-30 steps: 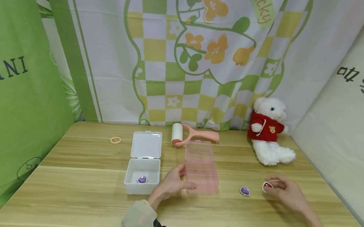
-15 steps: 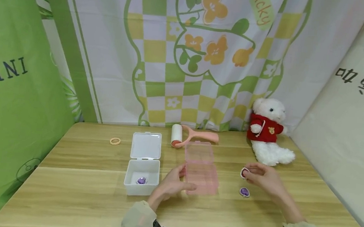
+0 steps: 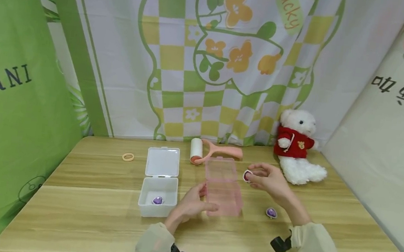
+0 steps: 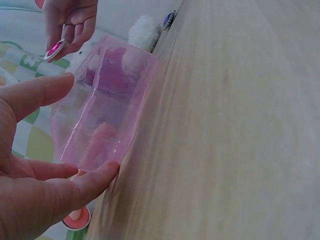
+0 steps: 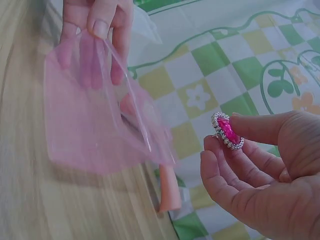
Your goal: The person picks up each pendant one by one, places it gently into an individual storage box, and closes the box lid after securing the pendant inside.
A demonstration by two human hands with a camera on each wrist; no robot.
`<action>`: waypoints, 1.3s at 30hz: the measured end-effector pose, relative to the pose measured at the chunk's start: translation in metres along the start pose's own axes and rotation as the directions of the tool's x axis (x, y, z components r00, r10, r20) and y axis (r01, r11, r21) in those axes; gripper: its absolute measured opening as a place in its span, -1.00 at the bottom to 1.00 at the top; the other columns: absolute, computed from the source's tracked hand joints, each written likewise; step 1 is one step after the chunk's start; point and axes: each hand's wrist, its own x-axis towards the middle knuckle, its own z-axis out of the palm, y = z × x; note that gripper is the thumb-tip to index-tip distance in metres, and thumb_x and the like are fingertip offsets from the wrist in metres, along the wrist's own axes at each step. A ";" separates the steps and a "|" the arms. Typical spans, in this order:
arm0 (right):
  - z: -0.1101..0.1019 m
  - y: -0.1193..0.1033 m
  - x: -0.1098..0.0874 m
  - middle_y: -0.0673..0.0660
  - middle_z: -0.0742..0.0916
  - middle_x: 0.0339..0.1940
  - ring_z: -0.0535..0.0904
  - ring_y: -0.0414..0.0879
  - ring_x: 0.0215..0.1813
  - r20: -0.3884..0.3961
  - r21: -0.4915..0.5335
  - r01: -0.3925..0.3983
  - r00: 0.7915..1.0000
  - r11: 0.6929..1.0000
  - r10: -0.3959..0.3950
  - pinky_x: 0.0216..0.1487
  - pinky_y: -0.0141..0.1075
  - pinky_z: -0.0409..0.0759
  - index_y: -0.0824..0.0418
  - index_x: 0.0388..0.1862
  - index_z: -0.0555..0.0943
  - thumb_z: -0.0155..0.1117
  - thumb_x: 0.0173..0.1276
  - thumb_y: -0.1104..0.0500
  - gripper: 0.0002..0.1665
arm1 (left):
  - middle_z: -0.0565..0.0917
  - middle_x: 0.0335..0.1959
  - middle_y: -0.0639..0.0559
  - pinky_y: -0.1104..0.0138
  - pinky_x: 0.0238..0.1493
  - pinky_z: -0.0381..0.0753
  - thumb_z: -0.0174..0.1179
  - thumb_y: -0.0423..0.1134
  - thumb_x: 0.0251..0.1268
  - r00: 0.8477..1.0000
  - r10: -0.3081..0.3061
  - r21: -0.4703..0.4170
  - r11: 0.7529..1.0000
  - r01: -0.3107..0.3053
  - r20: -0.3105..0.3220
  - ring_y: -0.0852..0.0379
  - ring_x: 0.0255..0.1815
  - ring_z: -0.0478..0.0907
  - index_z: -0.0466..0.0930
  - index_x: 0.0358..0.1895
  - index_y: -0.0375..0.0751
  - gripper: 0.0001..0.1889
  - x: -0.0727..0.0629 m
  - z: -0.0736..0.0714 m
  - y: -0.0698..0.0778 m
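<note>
My right hand [image 3: 268,182] pinches a magenta-red gem with a rhinestone rim [image 5: 229,131] between thumb and fingertips. It hovers just right of the pink see-through plastic box [image 3: 225,198], whose lid stands raised at the back. At the box's left side, my left hand [image 3: 194,203] holds it with thumb and fingers; the left wrist view shows the thumb [image 4: 50,93] near the rim and fingers low on the wall. A purple heart gem [image 3: 271,213] lies on the table to the right. Another purple gem [image 3: 158,200] sits inside the white plastic box [image 3: 156,211], its lid also raised.
Behind the boxes lies a pink-handled lint roller [image 3: 223,149]. A small orange ring [image 3: 128,157] lies at the back left of the wooden table [image 3: 85,212]. A white plush bear in red [image 3: 297,146] sits at the back right, before the curtain.
My right hand has carried the magenta-red gem leftward and back from the right side of the table, close to the pink box. The left hand has stayed on the box.
</note>
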 end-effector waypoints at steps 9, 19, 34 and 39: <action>0.033 -0.004 0.020 0.16 0.68 -0.25 0.64 -0.13 -0.24 0.067 0.006 0.013 0.998 1.000 -0.014 -0.10 -0.14 0.67 0.59 0.10 0.39 0.24 0.32 0.35 -0.54 | 0.28 0.34 -0.42 -0.06 0.37 0.20 0.40 -0.43 -0.02 1.000 0.015 -0.007 1.000 -0.015 0.011 -0.31 0.36 0.21 0.02 0.45 -0.46 -0.05 0.002 0.001 0.003; 0.067 0.016 0.031 0.24 0.72 -0.24 0.65 -0.11 -0.23 0.172 -0.040 0.024 0.985 0.999 -0.017 -0.11 -0.01 0.66 0.60 0.03 0.43 0.23 0.29 0.40 -0.61 | 0.34 0.32 -0.39 -0.04 0.33 0.27 0.33 -0.48 0.01 0.998 0.056 -0.026 0.998 -0.055 0.037 -0.27 0.34 0.27 0.04 0.44 -0.46 -0.11 0.000 -0.001 -0.004; 0.074 0.023 0.042 0.30 0.70 -0.25 0.67 0.03 -0.20 0.427 -0.295 0.256 0.897 0.921 -0.113 -0.27 -0.31 0.65 0.50 -0.19 0.58 0.30 0.12 0.52 -0.76 | 0.48 0.21 -0.16 -0.02 0.23 0.37 0.43 -0.35 0.00 0.999 0.040 -0.011 0.999 -0.039 0.036 -0.11 0.23 0.37 0.18 0.42 -0.32 -0.13 0.000 -0.004 -0.002; 0.076 0.020 0.044 0.26 0.72 -0.33 0.68 -0.02 -0.28 0.477 -0.372 0.279 0.875 0.885 -0.076 -0.36 -0.32 0.67 0.44 -0.23 0.57 0.30 0.08 0.54 -0.75 | 0.48 0.21 -0.15 -0.02 0.23 0.37 0.43 -0.37 0.00 0.999 0.033 -0.008 0.999 -0.032 0.040 -0.09 0.21 0.37 0.18 0.43 -0.29 -0.13 0.000 -0.003 0.001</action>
